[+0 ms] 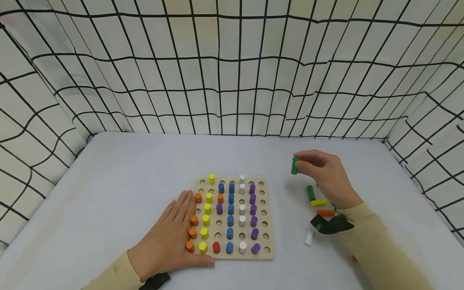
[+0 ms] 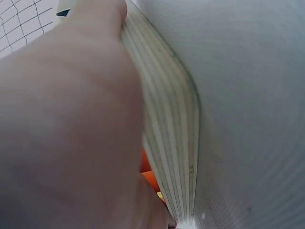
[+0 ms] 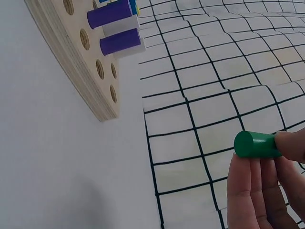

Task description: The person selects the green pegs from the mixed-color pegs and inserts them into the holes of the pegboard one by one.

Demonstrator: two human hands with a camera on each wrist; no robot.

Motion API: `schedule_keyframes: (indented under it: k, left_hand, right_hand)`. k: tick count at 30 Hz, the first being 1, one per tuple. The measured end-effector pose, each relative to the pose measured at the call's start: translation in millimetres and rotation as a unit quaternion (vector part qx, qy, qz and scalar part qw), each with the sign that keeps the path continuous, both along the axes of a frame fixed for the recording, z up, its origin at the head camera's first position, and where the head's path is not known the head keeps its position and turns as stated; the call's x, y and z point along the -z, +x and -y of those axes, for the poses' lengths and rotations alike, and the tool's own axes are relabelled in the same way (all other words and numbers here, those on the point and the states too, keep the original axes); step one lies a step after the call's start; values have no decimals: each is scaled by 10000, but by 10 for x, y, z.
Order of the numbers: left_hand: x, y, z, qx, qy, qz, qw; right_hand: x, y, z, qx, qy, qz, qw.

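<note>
Peg, green, pinched by the right-hand grip above the counter right of the board, could drop if thumb pressure slackens, while the left-hand grip, fingers extended, rests along the board's edge.

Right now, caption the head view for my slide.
Right hand pinching a green peg above the white tabletop, left hand resting around the near-left corner of the pegboard.

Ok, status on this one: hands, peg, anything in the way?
Right hand pinching green peg, clear of pegboard. Left hand at its left edge. Rightmost column of holes empty. No obstruction visible between.
</note>
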State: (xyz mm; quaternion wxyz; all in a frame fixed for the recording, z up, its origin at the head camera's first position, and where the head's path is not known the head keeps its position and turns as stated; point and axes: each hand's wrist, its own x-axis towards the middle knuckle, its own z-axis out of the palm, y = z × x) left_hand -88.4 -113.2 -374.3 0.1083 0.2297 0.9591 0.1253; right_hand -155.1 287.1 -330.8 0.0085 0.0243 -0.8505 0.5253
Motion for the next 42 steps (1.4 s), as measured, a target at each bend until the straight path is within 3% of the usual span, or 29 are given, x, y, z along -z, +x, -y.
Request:
schedule_keyframes:
  k: [7, 13, 26, 42]
  left_hand:
    - [0, 16, 44, -15, -46, -121, 9999]
    - [12, 5, 9, 45, -15, 32, 10000]
    - [6, -17, -12, 21, -222, 106, 9997]
    - [-5, -26, 0, 56, -153, -26, 9999]
  right_hand:
    - [55, -127, 281, -43, -869, 216, 9960]
    - [128, -162, 387, -89, -1295, 234, 9913]
    - [228, -311, 595, -171, -1414, 462, 9887]
    - [345, -346, 604, -446, -898, 811, 9916]
